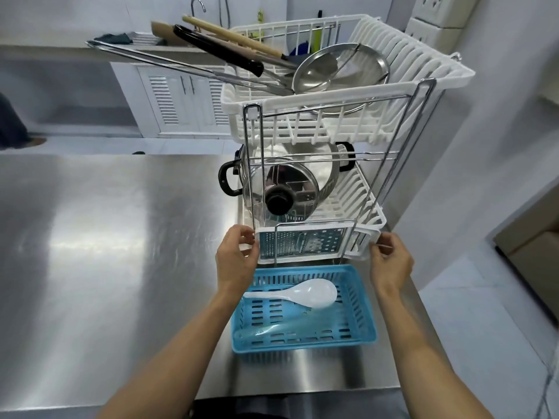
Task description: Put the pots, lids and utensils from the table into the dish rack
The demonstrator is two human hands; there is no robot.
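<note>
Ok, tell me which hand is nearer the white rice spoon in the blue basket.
Left. The left hand grips the rack's lower tray just above the white rice spoon's handle end; the right hand holds the tray's far corner.

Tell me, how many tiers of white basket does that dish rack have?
2. The upper basket holds ladles and a strainer; the lower basket holds a pot and glass lid. Both hands grip its front edge.

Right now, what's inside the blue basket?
A white rice spoon lies in the blue basket, beside a clear utensil. Nothing else shows; no part is covered.
</note>
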